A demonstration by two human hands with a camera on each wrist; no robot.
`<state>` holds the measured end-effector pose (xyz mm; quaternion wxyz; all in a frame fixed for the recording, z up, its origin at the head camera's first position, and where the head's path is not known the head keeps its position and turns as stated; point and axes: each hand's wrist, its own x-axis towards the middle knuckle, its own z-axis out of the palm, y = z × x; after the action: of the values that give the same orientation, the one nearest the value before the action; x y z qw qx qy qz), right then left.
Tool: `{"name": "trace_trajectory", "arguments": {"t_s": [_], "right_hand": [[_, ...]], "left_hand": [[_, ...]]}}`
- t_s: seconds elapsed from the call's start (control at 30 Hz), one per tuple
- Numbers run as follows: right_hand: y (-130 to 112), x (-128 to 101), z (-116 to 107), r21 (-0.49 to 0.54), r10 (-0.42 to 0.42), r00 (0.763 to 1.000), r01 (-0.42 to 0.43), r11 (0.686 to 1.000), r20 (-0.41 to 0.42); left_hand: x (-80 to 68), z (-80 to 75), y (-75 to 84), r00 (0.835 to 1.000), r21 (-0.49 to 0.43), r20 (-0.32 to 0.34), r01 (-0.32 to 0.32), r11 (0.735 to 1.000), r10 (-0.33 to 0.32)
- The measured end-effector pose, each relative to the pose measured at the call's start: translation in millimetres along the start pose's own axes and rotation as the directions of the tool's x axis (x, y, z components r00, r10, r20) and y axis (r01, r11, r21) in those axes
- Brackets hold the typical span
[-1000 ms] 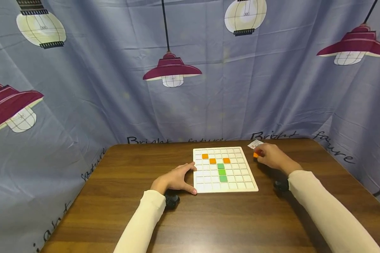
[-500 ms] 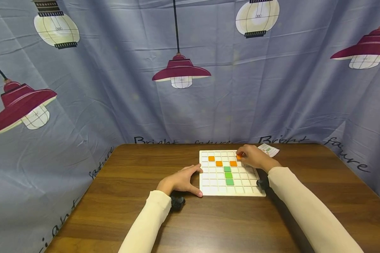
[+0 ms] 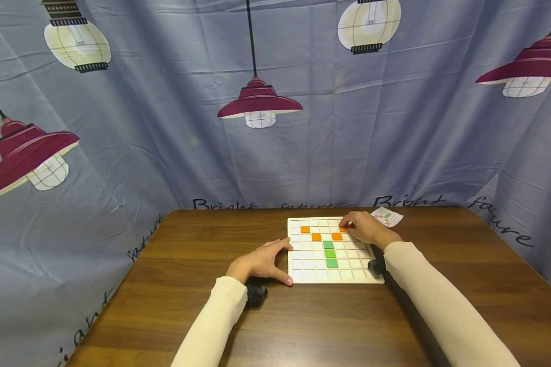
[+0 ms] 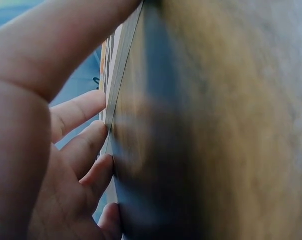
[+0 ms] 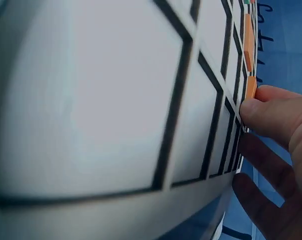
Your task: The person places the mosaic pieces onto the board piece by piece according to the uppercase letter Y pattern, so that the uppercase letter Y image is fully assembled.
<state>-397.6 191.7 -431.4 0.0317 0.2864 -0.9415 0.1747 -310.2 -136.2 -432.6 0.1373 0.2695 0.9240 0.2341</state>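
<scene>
A: What's around you, taking the grid board as the centre?

B: Behind the board hangs a blue curtain (image 3: pixel 275 153) printed with lamps. Under it is the brown wooden tabletop (image 3: pixel 303 326). The white grid board (image 3: pixel 332 251) itself lies flat, and a small printed card (image 3: pixel 387 217) lies on the tabletop just off the board's far right corner.

A: And your hands?

B: My left hand (image 3: pixel 261 262) rests against the board's left edge. The fingers are spread and fairly straight, fingertips touching the rim, thumb at the near left corner. It grips nothing. My right hand (image 3: pixel 366 229) lies over the board's far right part, thumb and forefinger closed on an orange tile (image 3: pixel 344 229).

A: Where exactly is that tile?

B: It's at the board's surface in the second row from the far edge, just right of the cells already filled. In the right wrist view it sits at my fingertip, against the grid lines (image 5: pixel 250 88). I cannot tell whether it is fully seated in a cell.

A: What else is on the board?

B: Three other orange tiles (image 3: pixel 316 236) in the far rows, and three green tiles (image 3: pixel 330 253) in a column at the middle.
</scene>
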Motion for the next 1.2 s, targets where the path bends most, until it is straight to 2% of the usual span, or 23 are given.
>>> {"name": "trace_trajectory", "arguments": {"t_s": [0.13,0.37,0.7,0.93,1.2], "right_hand": [[-3,1,1,-0.019,0.041,0.999,-0.041,0.999,0.003],[-10,4,-1,-0.056,0.057,0.998,-0.057,0.997,-0.007],[-16,6,-2,0.004,0.134,0.991,-0.134,0.991,0.016],[-17,-1,-3,-0.004,0.178,0.984,-0.178,0.984,0.006],[-20,-1,-2,0.029,0.207,0.978,-0.207,0.978,0.013]], "left_hand": [[-0.7,-0.9,0.5,1.0,0.0,-0.004,-0.005,1.0,0.005],[-0.4,-1.3,0.5,1.0,0.011,-0.007,-0.008,1.0,0.008],[-1.0,-0.4,-1.2,1.0,0.004,-0.012,-0.013,1.0,0.013],[2.5,1.2,-0.8,1.0,0.02,-0.009,-0.017,1.0,0.018],[0.9,-0.5,-2.7,1.0,0.002,0.001,0.007,1.0,-0.007]]}}
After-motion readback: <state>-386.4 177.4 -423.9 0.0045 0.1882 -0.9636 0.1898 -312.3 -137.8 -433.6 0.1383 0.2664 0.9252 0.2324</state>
